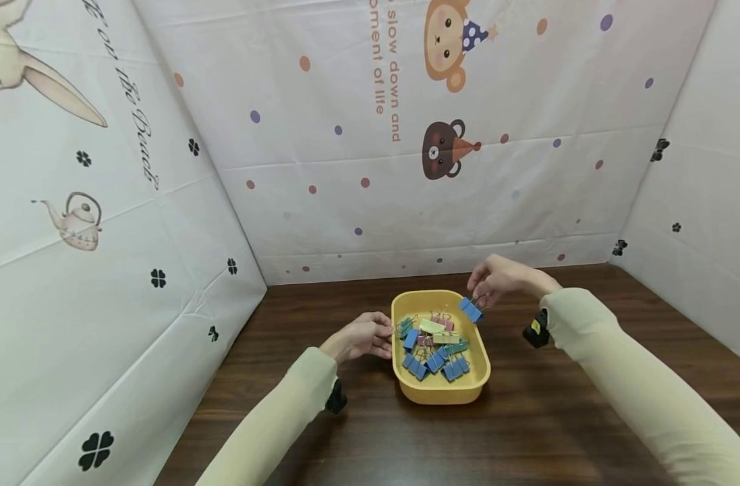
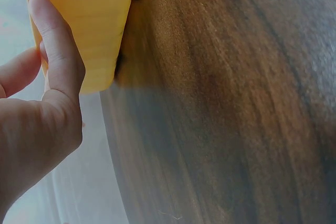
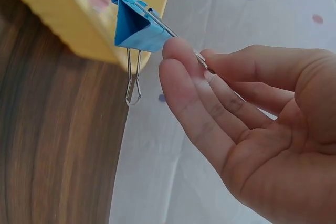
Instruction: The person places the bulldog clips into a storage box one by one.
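A yellow plastic tub (image 1: pixel 440 395) stands on the table with several binder clips inside, in blue, green, pink and pale yellow. At its left side, my left hand (image 1: pixel 370 335) holds the rim, one finger (image 2: pixel 55 40) lying along the outer wall. My right hand (image 1: pixel 497 278) is raised over the tub's far right corner and pinches a blue binder clip (image 1: pixel 471 310) by one wire handle. In the right wrist view, the blue clip (image 3: pixel 142 30) hangs beyond the fingertips, its other handle pointing down.
The dark wooden table (image 1: pixel 558 418) spreads around the tub. Behind it rises a white printed cloth (image 1: pixel 357 209) with dots and animal faces. Similar cloth walls flank the table on the left (image 1: pixel 133 324) and right (image 1: pixel 703 270).
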Tool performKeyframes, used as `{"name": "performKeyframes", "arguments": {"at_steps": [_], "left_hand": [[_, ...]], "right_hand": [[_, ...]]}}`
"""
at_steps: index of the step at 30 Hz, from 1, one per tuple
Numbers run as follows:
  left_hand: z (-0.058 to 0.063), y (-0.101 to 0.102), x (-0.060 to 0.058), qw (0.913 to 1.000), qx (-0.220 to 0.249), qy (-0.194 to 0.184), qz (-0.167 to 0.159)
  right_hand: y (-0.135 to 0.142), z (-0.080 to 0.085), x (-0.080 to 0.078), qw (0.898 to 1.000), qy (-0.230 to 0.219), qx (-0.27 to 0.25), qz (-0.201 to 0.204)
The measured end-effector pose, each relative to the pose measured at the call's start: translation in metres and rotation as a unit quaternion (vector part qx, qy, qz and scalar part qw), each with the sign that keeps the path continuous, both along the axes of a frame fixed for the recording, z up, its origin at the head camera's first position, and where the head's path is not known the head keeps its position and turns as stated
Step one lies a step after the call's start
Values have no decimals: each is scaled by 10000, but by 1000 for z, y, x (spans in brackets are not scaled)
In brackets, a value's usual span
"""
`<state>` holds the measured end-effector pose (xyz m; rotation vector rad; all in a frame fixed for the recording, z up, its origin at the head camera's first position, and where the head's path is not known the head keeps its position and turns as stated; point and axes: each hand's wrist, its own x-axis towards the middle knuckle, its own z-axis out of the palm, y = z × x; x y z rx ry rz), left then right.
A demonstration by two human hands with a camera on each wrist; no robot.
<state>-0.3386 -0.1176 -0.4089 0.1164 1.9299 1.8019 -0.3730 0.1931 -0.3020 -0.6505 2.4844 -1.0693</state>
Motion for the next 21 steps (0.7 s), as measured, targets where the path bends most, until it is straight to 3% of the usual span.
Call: {"name": "performKeyframes", "arguments": {"at_steps": [10,13,16,18,19,21], "left_hand": [[-2,3,-2,10000,60,-24,-35],[-1,2,-1,10000,6,51,-79],[3,0,1,9986,-395,295,-166],[9,-1,3,9917,-988,792,-225],[13,-2,4,9840,-1349,1145,-226],[22,-2,3,9515,-2234,2111,-152]], "right_hand": [[-23,7,9,9992,198,-91,344],[-29,9,17,9948,936,178,353],[-37,9,25,9716,2256,550,454],[-43,9,30,9493,3047,618,467],[-46,11,32,9387,3360,619,456],[-50,15,34,9267,3701,536,375]]}}
